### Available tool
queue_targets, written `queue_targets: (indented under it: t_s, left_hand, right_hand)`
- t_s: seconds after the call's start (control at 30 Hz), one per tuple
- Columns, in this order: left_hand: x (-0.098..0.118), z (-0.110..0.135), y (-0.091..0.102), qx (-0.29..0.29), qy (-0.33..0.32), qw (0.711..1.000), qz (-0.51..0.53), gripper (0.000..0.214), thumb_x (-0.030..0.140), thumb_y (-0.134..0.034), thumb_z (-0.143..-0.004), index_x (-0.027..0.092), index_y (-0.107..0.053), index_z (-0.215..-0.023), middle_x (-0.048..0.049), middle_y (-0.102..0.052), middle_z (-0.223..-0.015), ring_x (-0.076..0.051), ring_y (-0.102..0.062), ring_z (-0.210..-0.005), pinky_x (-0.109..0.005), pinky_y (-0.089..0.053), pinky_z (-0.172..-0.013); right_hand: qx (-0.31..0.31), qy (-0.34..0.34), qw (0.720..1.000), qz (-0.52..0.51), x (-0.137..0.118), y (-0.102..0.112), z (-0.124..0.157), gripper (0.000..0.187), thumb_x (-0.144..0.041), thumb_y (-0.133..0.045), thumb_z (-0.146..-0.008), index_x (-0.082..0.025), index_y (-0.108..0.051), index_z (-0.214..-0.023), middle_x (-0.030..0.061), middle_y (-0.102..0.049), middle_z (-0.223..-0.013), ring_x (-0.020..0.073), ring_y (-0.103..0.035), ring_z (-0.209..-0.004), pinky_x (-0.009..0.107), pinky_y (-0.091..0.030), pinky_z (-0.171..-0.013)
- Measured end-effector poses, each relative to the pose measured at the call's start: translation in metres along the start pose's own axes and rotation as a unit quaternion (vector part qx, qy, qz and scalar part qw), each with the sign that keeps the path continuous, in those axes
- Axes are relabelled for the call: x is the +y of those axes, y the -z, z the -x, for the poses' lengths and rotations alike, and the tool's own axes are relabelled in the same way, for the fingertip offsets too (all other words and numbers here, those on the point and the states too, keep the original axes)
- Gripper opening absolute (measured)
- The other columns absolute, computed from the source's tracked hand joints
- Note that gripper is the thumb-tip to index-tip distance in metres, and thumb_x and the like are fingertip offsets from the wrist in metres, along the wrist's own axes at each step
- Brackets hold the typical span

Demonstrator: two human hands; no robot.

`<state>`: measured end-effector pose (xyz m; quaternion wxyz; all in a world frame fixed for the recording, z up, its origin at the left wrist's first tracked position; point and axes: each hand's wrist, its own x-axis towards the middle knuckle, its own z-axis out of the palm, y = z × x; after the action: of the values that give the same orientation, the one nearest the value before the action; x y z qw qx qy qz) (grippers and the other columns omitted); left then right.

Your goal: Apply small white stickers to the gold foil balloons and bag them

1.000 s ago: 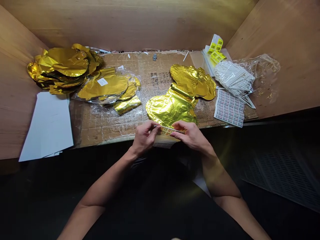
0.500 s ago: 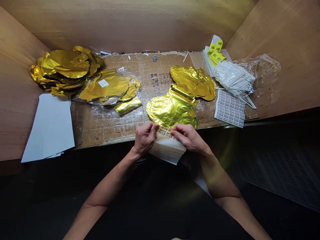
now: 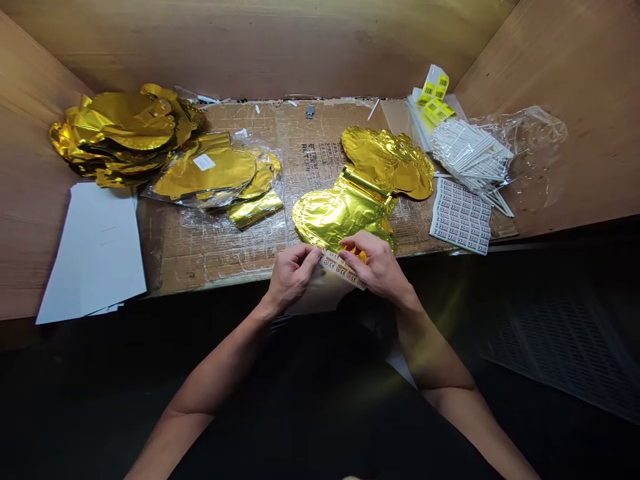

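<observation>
My left hand [image 3: 290,275] and my right hand [image 3: 377,265] are both pinched on a narrow strip of printed stickers [image 3: 341,269] at the front edge of the cardboard-covered bench [image 3: 215,247]. White backing paper [image 3: 320,299] hangs below the strip. Just behind my fingers lies a flat gold foil balloon [image 3: 340,215], with more gold foil [image 3: 387,160] lying behind it.
A heap of gold foil balloons [image 3: 125,130] and bagged ones [image 3: 210,173] lie at the left. White sheets [image 3: 95,250] rest at the front left. At the right are a sticker sheet [image 3: 461,217], white sticks [image 3: 470,157] in clear plastic, and yellow labels [image 3: 434,93]. Wooden walls enclose the bench.
The white backing paper that hung wide below my hands half a second ago has dropped back mostly out of sight. My right hand has moved up slightly toward the gold balloon.
</observation>
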<state>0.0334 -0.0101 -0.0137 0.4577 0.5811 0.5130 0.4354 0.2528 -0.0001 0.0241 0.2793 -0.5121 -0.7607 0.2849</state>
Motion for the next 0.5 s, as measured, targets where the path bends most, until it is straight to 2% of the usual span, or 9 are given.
queue_targets:
  t_s: [0.1, 0.23, 0.3, 0.4, 0.47, 0.5]
  left_hand:
    - [-0.003, 0.001, -0.004, -0.004, -0.008, 1.000, -0.009, 0.038, 0.048, -0.063, -0.101, 0.018, -0.072, -0.078, -0.0002, -0.065, -0.068, -0.014, -0.056, -0.063, -0.027, -0.045, -0.063]
    - [-0.012, 0.003, -0.003, -0.037, -0.007, 0.999, -0.015, 0.033, 0.045, -0.065, -0.101, 0.018, -0.072, -0.083, -0.0001, -0.068, -0.072, -0.014, -0.059, -0.065, -0.026, -0.045, -0.063]
    - [-0.016, 0.005, 0.002, -0.046, 0.000, 0.998, -0.037, 0.030, 0.042, -0.065, -0.100, 0.018, -0.070, -0.082, 0.0004, -0.068, -0.071, -0.013, -0.059, -0.064, -0.026, -0.044, -0.062]
    - [-0.020, 0.006, 0.010, -0.058, -0.010, 0.993, -0.098, 0.028, 0.037, -0.063, -0.101, 0.018, -0.068, -0.080, 0.0012, -0.066, -0.068, -0.013, -0.058, -0.062, -0.027, -0.045, -0.062]
    - [-0.023, 0.006, 0.015, -0.088, -0.064, 0.986, -0.129, 0.026, 0.033, -0.061, -0.102, 0.019, -0.069, -0.082, -0.0030, -0.075, -0.082, -0.017, -0.067, -0.074, -0.030, -0.053, -0.071]
    - [-0.025, 0.005, 0.016, -0.111, -0.106, 0.978, -0.143, 0.024, 0.031, -0.060, -0.103, 0.019, -0.070, -0.084, -0.0070, -0.080, -0.099, -0.020, -0.072, -0.089, -0.034, -0.057, -0.082]
  right_hand:
    - [0.014, 0.027, 0.999, -0.009, -0.008, -0.014, -0.006, 0.020, -0.035, -0.061, -0.104, -0.019, -0.072, -0.097, 0.0080, -0.071, -0.095, 0.0211, -0.065, -0.088, 0.034, -0.049, -0.084]
    - [0.024, 0.010, 0.999, -0.040, -0.011, -0.027, -0.008, 0.022, -0.031, -0.059, -0.102, -0.020, -0.066, -0.084, 0.0056, -0.067, -0.085, 0.0190, -0.063, -0.081, 0.033, -0.050, -0.079]
    - [0.016, -0.038, 0.994, -0.101, -0.006, -0.024, -0.009, 0.020, -0.034, -0.062, -0.100, -0.021, -0.065, -0.085, 0.0037, -0.066, -0.082, 0.0177, -0.063, -0.076, 0.031, -0.051, -0.071]
    - [0.005, -0.160, 0.966, -0.202, 0.010, -0.011, -0.013, 0.022, -0.041, -0.068, -0.093, -0.021, -0.063, -0.086, -0.0007, -0.063, -0.072, 0.0139, -0.060, -0.058, 0.026, -0.048, -0.054]
    - [-0.025, -0.230, 0.949, -0.216, 0.023, -0.002, -0.019, 0.026, -0.043, -0.072, -0.088, -0.020, -0.062, -0.082, -0.0031, -0.059, -0.064, 0.0112, -0.054, -0.047, 0.023, -0.040, -0.045]
    - [-0.050, -0.253, 0.943, -0.208, 0.028, 0.000, -0.023, 0.026, -0.043, -0.073, -0.086, -0.020, -0.062, -0.081, -0.0038, -0.058, -0.060, 0.0105, -0.052, -0.044, 0.022, -0.036, -0.042]
